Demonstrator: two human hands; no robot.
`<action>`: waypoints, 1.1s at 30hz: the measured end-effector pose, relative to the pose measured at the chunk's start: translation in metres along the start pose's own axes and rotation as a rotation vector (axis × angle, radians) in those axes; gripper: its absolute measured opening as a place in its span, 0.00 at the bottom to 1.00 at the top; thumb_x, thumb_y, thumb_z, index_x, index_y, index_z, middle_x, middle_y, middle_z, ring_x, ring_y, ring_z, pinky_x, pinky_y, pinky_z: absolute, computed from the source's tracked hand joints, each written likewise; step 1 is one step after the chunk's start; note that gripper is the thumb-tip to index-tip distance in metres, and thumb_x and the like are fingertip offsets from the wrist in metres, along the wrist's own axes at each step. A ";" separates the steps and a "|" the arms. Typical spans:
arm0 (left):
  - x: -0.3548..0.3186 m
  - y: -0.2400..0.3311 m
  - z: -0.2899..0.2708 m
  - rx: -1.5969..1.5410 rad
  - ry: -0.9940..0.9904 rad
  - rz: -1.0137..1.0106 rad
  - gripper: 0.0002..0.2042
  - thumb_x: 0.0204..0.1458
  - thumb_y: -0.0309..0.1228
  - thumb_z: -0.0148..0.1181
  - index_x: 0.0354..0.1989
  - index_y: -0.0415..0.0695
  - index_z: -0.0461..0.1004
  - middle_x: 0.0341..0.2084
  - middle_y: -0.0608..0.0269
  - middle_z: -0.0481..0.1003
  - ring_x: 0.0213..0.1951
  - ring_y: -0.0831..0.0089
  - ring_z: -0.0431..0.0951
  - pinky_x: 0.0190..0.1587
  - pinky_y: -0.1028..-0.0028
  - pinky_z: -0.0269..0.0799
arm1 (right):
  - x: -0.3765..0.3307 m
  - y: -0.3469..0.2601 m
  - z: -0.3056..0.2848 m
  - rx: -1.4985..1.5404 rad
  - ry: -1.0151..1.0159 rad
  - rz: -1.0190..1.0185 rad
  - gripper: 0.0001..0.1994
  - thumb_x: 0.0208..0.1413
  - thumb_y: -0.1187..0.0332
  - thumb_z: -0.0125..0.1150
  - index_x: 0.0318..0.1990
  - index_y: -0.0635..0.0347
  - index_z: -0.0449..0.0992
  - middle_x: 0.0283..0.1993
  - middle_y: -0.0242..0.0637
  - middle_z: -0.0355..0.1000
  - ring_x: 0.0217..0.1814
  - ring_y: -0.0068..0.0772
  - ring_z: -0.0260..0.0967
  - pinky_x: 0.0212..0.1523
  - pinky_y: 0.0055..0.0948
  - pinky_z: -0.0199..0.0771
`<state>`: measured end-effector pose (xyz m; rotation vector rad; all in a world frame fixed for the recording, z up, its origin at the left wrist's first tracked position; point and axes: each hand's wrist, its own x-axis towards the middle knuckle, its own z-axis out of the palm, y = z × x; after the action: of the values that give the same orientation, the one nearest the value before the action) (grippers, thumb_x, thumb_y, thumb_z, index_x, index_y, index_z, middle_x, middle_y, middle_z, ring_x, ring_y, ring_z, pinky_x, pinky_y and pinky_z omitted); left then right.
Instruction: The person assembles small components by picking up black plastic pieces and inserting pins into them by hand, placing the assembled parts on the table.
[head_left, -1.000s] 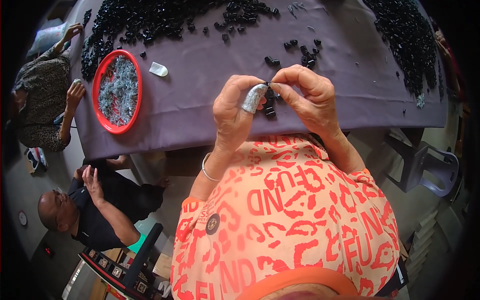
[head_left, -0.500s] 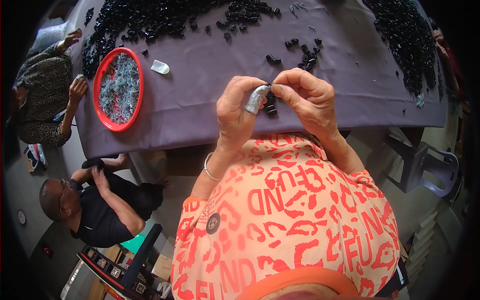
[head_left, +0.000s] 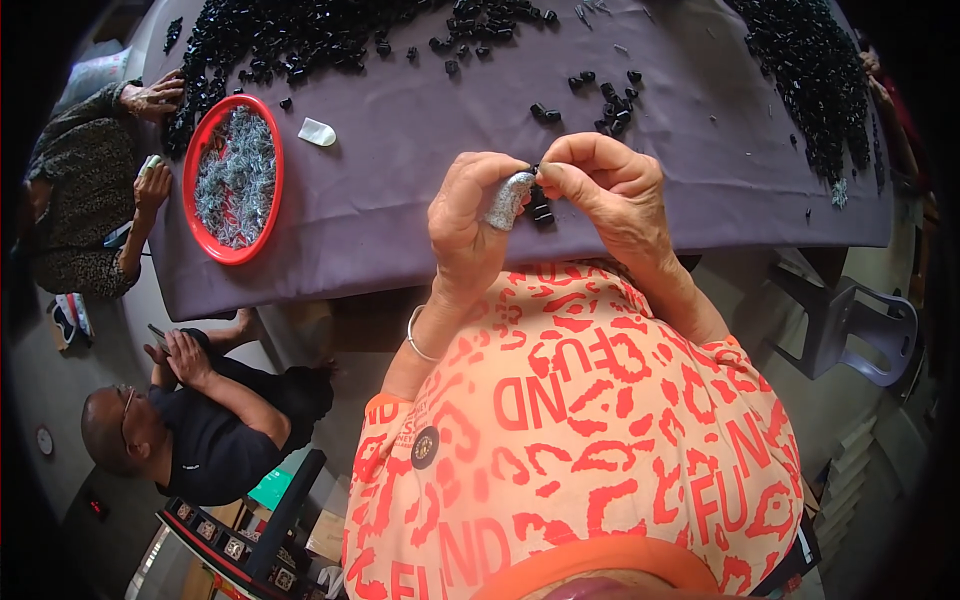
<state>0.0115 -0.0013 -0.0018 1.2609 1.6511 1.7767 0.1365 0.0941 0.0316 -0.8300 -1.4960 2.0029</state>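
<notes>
Above the table's near edge, my left hand (head_left: 463, 205) pinches a small black piece (head_left: 533, 171) between thumb and a finger wearing a silvery finger cover (head_left: 508, 202). My right hand (head_left: 612, 192) meets it there, thumb and forefinger pressed together at the piece. Whatever the right fingertips hold is too small to make out. Just under the hands lie a few black pieces (head_left: 541, 212), partly hidden by them. Beyond is a loose group of similar pieces (head_left: 614, 110).
A red-rimmed tray (head_left: 278, 180) of thin grey metal bits stands left, beside a white finger cover (head_left: 317, 132). Heaps of black pieces (head_left: 290, 35) cover the far table. Co-workers sit left, one (head_left: 220, 420) below the table edge. A grey chair (head_left: 850, 330) stands right.
My hands stay together, shifted very slightly left. The co-worker at the left has reached a hand onto the black heap. The seated person's hands have moved and now show a flat dark object.
</notes>
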 end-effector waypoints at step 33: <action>0.007 -0.015 -0.008 0.096 -0.130 0.005 0.09 0.44 0.14 0.54 0.33 0.38 0.69 0.26 0.57 0.70 0.28 0.65 0.71 0.31 0.72 0.68 | 0.010 0.009 0.000 -0.595 0.015 -0.313 0.03 0.50 0.79 0.59 0.33 0.67 0.74 0.27 0.34 0.71 0.27 0.21 0.67 0.29 0.20 0.67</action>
<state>-0.0025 0.0028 -0.0130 1.3929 1.6777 1.5994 0.1287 0.0986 0.0211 -0.7620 -2.1044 1.3332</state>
